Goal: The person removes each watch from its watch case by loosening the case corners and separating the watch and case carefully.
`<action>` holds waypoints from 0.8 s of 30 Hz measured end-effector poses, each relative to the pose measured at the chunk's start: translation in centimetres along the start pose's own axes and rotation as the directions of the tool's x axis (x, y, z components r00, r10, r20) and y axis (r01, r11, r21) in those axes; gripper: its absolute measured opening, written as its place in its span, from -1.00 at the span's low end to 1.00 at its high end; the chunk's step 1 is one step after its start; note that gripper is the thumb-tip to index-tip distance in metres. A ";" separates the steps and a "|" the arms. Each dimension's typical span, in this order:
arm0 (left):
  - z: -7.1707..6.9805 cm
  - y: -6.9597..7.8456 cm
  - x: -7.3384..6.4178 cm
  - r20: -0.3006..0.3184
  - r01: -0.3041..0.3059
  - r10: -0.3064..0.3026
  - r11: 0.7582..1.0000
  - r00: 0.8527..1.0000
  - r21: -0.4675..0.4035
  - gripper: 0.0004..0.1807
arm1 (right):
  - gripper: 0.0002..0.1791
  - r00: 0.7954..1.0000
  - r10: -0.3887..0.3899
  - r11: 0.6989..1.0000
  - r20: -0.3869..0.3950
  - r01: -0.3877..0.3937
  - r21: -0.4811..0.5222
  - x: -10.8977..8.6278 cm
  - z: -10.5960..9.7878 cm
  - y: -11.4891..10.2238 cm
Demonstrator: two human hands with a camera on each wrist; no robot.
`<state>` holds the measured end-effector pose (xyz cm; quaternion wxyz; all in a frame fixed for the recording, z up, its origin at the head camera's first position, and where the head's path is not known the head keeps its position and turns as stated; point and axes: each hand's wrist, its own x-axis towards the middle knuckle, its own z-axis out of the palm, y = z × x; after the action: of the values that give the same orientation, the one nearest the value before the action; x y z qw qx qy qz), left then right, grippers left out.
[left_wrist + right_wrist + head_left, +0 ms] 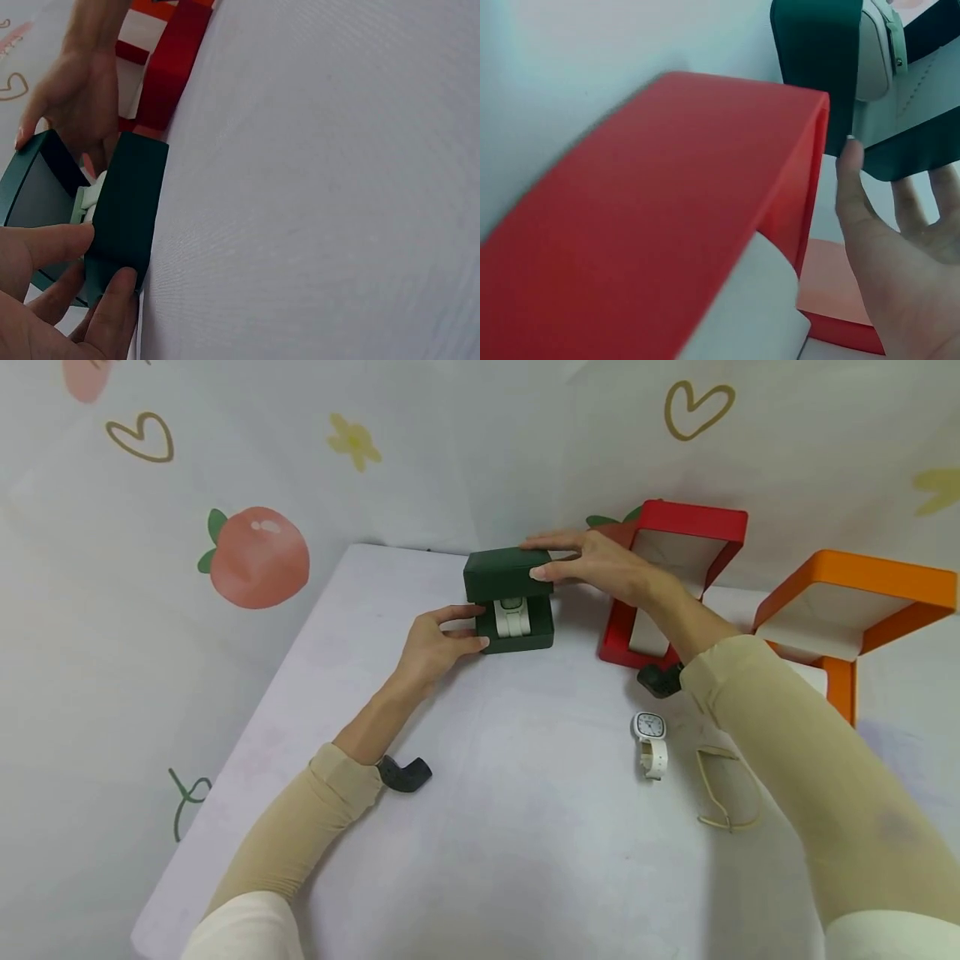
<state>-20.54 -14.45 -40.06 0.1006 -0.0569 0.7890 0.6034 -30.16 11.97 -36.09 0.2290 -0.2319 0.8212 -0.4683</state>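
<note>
Near the table's far edge stands a dark green watch box (519,644), its hinged lid (498,573) tilted partly open. Inside it a white-strapped watch (513,622) sits upright, its upper end shaded by the lid. My left hand (433,647) grips the left side of the box base, thumb at the front corner. From the right, my right hand (600,568) holds the lid between thumb and fingers. In the left wrist view, the left fingers (67,240) lie against the green base. The right wrist view shows my right thumb (853,176) at the lid's edge.
To the right stand an open red box (618,635) and an open orange box (843,681). Nearer me lie a white watch (649,739) and a beige looped strap (705,781). A printed cloth (450,460) hangs behind the table.
</note>
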 end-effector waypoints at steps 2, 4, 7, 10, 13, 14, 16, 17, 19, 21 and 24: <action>0.0 0.0 0.0 -0.012 -0.006 0.007 1.000 1.000 0.019 -0.47 | -0.33 1.000 0.002 1.000 0.006 -0.002 0.012 0.0 0.0 -0.1; 0.2 -0.1 0.0 -0.029 -0.019 0.020 0.999 0.999 0.038 -0.47 | -0.34 1.000 0.004 1.000 0.007 -0.004 0.021 0.1 0.0 -0.1; 0.3 -0.2 -0.2 -0.057 -0.052 0.055 0.996 0.997 0.068 -0.48 | -0.35 1.000 -0.008 0.999 0.012 0.008 0.043 0.2 -0.1 -0.2; 0.6 -0.4 -0.4 -0.071 -0.091 0.098 0.992 0.993 0.090 -0.50 | -0.38 1.000 -0.029 0.997 0.009 0.028 0.068 0.2 -0.2 -0.2; 0.8 -0.5 -0.5 -0.078 -0.114 0.122 0.988 0.989 0.109 -0.51 | -0.39 0.999 -0.047 0.995 0.012 0.045 0.093 0.2 -0.2 -0.2; 0.9 -0.5 -0.5 -0.078 -0.118 0.127 0.987 0.989 0.112 -0.51 | -0.39 0.999 -0.046 0.993 0.008 0.045 0.106 0.2 -0.2 -0.3; 1.0 -0.5 -0.5 -0.078 -0.126 0.136 0.985 0.988 0.116 -0.51 | -0.39 0.999 -0.037 0.990 -0.003 0.037 0.133 0.2 -0.3 -0.4; 1.1 -0.5 -0.6 -0.077 -0.131 0.141 0.984 0.987 0.120 -0.50 | -0.40 0.999 -0.031 0.988 -0.010 0.032 0.151 0.2 -0.3 -0.5; 1.2 -0.6 -0.6 -0.073 -0.141 0.151 0.982 0.986 0.129 -0.50 | -0.40 1.000 -0.009 0.983 -0.020 0.013 0.182 0.2 -0.3 -0.6; 1.2 -0.5 -0.6 -0.071 -0.150 0.161 0.978 0.984 0.141 -0.48 | -0.38 0.999 0.008 0.981 -0.035 -0.001 0.192 0.2 -0.4 -0.9; 1.1 -0.5 -0.6 -0.071 -0.158 0.171 0.975 0.983 0.158 -0.47 | -0.36 0.998 0.017 0.985 -0.054 -0.007 0.172 0.2 -0.5 -1.2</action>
<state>-19.75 -13.52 -40.68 0.0210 -0.0086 0.8383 0.5448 -30.43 11.62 -34.87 0.2284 -0.1934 0.7852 -0.5422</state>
